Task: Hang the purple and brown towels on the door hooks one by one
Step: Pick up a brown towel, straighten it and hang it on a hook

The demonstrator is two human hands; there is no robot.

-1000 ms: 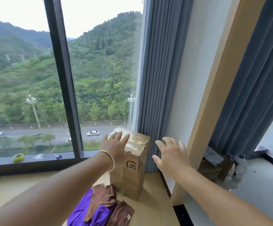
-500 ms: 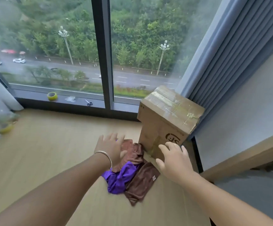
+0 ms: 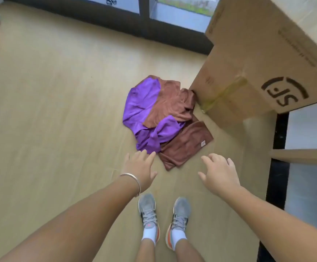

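Crumpled purple towel [image 3: 144, 108] and brown towel [image 3: 174, 104] lie tangled in one heap on the floor, frame centre.

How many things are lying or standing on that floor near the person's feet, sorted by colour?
Purple: 1, the purple towel, crumpled.
Brown: 1, the brown towel, tangled with the purple one.
Tan cardboard: 1, the cardboard box, standing beside the pile.
Total: 3.
Both the left hand and the right hand are open and hold nothing.
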